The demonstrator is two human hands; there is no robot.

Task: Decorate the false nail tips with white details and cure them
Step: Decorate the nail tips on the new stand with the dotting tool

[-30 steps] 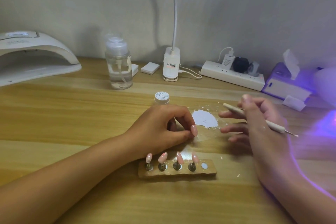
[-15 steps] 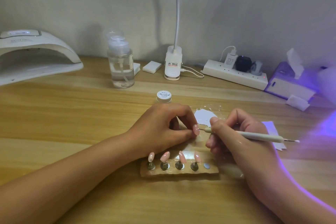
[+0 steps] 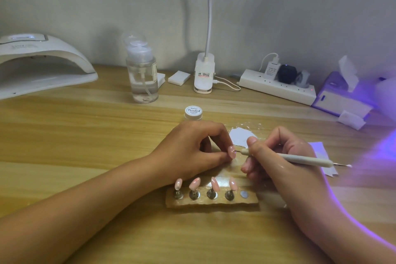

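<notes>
Your wooden table (image 3: 85, 135) carries small white jar (image 3: 193, 112) mid-desk. Behind jar, leftward: clear pump bottle (image 3: 142, 79); far left: white curing lamp (image 3: 42, 64). Straight behind jar: clip-lamp base (image 3: 203, 75), white pad (image 3: 179, 78). Right of jar: power strip (image 3: 276, 87), tissue box (image 3: 340, 100). Just right of jar: white patch (image 3: 241, 136). Nearer you than jar: wooden nail stand (image 3: 212, 202).

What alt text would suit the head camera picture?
A person's left hand pinches a pink false nail tip while the right hand holds a thin white dotting pen with its point at that tip. In front, four more pink tips stand on a wooden holder; a white curing lamp sits far left on the wooden table.
</notes>
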